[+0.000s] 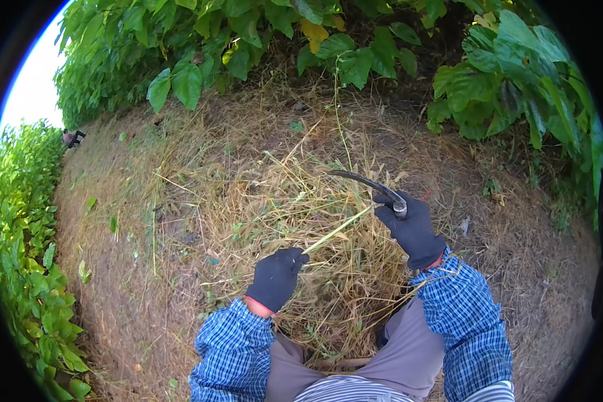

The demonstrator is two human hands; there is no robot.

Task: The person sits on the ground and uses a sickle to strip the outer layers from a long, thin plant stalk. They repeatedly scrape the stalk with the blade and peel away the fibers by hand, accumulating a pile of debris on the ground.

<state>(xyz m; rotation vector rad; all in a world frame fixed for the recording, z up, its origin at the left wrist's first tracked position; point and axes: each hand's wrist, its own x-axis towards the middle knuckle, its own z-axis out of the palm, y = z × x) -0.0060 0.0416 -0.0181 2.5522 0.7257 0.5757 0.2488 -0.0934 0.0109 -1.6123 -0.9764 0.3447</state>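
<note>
My left hand (279, 274), in a dark knit glove, grips one end of a pale green plant stalk (337, 231). The stalk slants up to the right, towards the other hand. In my right hand (413, 232), gloved the same way, is a sickle (369, 182); its dark curved blade points left and its handle is mostly hidden in the fist. Whether the right fingers also pinch the stalk's far end I cannot tell. Beneath both hands lies a heap of dry cut grass (326, 281), reaching back between my legs.
Leafy green bushes (341, 55) overhang the top, with another large-leaved plant (512, 80) at upper right. A green crop row (27, 281) runs down the left side. Dry straw covers the soil (125, 241). Far off at upper left is another person (73, 138).
</note>
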